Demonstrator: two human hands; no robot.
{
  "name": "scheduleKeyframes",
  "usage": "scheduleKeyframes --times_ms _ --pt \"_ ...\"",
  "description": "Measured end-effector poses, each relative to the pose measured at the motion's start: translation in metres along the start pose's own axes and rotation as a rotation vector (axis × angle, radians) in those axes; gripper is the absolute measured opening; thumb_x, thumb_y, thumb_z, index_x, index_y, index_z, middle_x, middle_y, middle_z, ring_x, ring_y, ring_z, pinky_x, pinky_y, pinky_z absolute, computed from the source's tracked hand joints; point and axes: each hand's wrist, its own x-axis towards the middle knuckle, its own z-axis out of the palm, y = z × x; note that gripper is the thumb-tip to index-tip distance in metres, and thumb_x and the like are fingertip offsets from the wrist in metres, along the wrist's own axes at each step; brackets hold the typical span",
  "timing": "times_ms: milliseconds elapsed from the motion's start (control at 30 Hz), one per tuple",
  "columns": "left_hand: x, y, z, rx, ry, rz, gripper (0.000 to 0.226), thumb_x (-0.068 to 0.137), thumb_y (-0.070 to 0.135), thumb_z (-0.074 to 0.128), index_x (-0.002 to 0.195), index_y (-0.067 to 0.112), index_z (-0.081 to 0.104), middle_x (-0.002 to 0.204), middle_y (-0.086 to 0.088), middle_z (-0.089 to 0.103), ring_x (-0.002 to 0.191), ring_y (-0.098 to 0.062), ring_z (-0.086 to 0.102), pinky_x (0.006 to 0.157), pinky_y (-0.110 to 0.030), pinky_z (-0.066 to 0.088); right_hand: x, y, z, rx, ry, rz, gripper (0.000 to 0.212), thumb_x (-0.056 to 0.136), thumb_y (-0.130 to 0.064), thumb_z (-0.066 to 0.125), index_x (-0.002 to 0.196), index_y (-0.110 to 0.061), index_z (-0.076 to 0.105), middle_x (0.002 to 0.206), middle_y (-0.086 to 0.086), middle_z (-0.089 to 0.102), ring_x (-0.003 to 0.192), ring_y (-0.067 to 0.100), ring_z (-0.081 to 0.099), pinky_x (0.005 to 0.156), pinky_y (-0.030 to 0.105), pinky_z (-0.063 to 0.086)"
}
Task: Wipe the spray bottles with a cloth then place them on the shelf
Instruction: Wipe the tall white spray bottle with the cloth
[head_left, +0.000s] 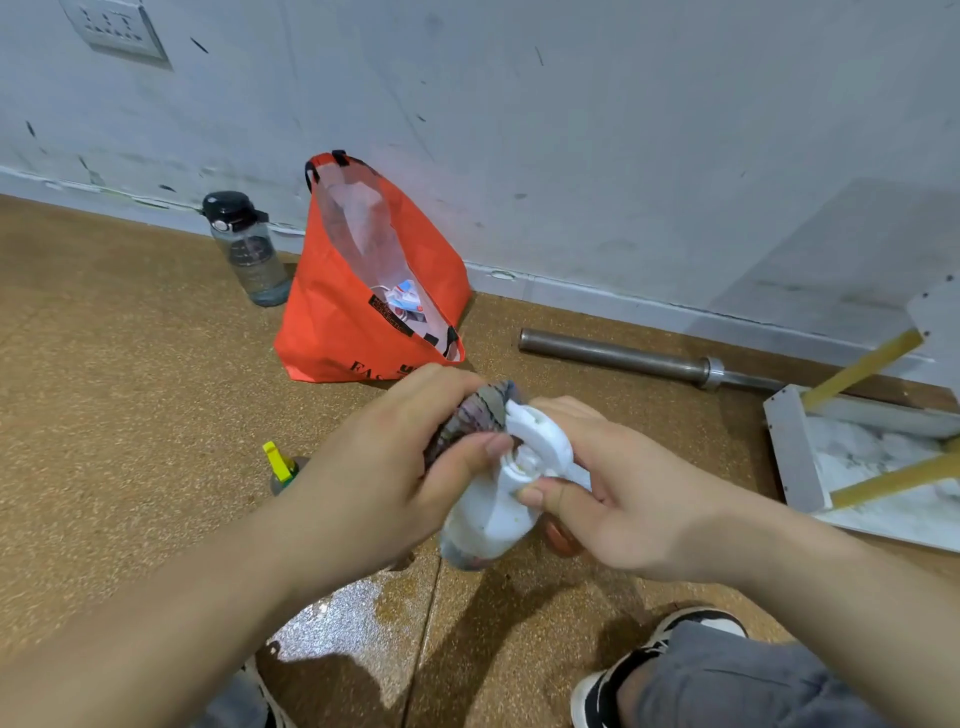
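Wipe step: left hand (395, 457) grips cloth (470, 421) against spray bottle (498, 499) head; right hand (618, 499) holds the bottle. Next, probably: finish wiping, then shelf (789, 441).

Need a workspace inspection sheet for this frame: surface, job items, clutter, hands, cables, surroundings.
Surface: brown speckled floor, with a glossy wet patch below the hands.
Job's things: spray bottle with a white head, held above the floor; cloth pressed against its head; second spray bottle with a yellow nozzle, on the floor to the left; shelf at the right edge, white boards with yellow posts.
Clutter: orange bag, open; water bottle by the wall; metal bar lying along the wall.
Hands: left hand grips the cloth; right hand grips the spray bottle.
Cables: nothing seen.
Surroundings: scuffed white wall with a socket plate.
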Motion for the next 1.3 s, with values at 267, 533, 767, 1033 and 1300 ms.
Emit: scheduleKeyframes --times_ms 267,533,767,1033,1300 --pt "0.009 0.004 0.0 0.142 0.275 -0.129 0.021 0.099 0.048 0.045 0.093 0.029 0.052 0.078 0.014 0.054 0.071 -0.006 0.046 0.06 -0.023 0.032 0.019 -0.014 0.013 0.455 0.249 0.124 0.035 0.09 -0.004 0.077 0.115 -0.027 0.069 0.098 -0.011 0.077 0.093 0.003 0.071 0.084 0.024 0.054" --pt "0.015 0.007 -0.001 0.199 0.298 -0.231 0.015 0.099 0.047 0.048 0.087 0.038 0.047 0.066 0.016 0.051 0.063 0.0 0.049 0.058 -0.013 0.036 0.027 -0.006 0.011 0.426 0.289 0.154 0.007 0.1 -0.024 0.067 0.104 -0.024 0.074 0.094 0.009 0.075 0.083 0.013 0.067 0.076 0.047 0.058" --pt "0.015 0.02 0.007 -0.236 0.229 -0.278 0.028 0.107 0.039 0.049 0.131 0.034 0.063 0.108 0.024 0.067 0.103 0.006 0.062 0.086 -0.014 0.049 0.027 -0.001 0.018 0.454 0.251 0.166 0.018 0.105 -0.011 0.057 0.111 -0.025 0.067 0.082 -0.015 0.072 0.071 -0.002 0.065 0.061 0.017 0.051" --pt "-0.001 0.007 -0.006 0.101 0.152 -0.243 0.031 0.101 0.045 0.049 0.072 0.031 0.05 0.068 0.017 0.055 0.067 -0.004 0.052 0.059 -0.026 0.031 0.029 0.008 -0.007 0.6 0.306 0.259 0.029 0.097 -0.033 0.057 0.111 -0.011 0.069 0.102 0.022 0.07 0.09 0.029 0.063 0.081 0.049 0.049" --pt "-0.009 0.017 -0.009 -0.268 0.227 -0.408 0.035 0.104 0.043 0.047 0.082 0.017 0.051 0.053 0.014 0.045 0.046 -0.005 0.038 0.049 -0.034 0.034 0.023 0.012 -0.028 0.661 0.092 0.124 0.034 0.099 -0.022 0.05 0.116 0.002 0.068 0.108 0.01 0.074 0.101 0.018 0.069 0.088 0.025 0.053"
